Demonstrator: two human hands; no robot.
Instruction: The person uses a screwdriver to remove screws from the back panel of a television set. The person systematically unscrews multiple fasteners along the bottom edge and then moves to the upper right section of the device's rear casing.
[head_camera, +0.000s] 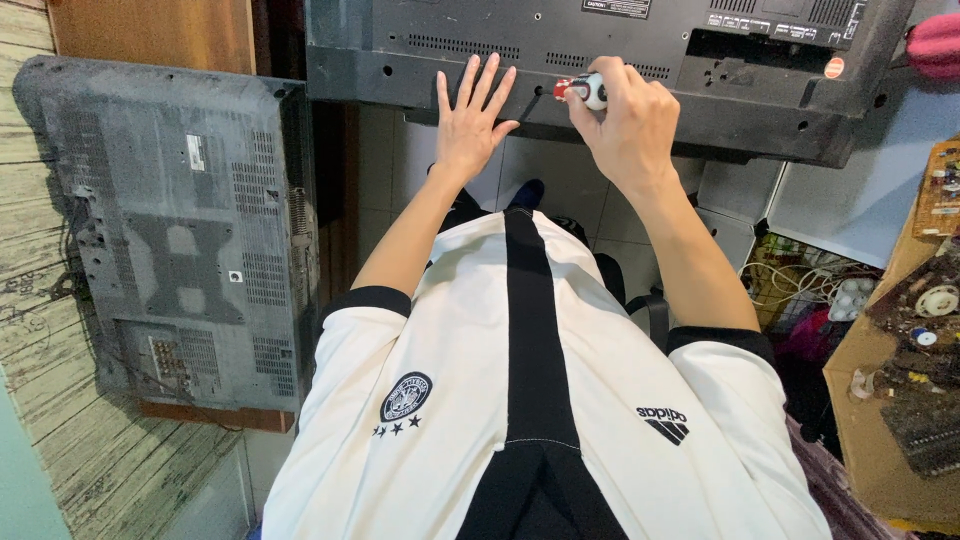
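A large black television back panel (760, 100) lies across the top of the view. My left hand (471, 118) rests flat on its lower edge, fingers spread and holding nothing. Just to the right, my right hand (628, 125) is closed around a screwdriver (583, 90) with a red, white and black handle. The handle points left toward a screw hole in the panel's edge. The screwdriver's tip is hidden.
A second grey television (180, 230) stands back-out against a wooden wall at left. A cardboard box (880, 420) with circuit boards and parts sits at right, beside tangled wires (800, 285). Pale floor tiles lie below the panel.
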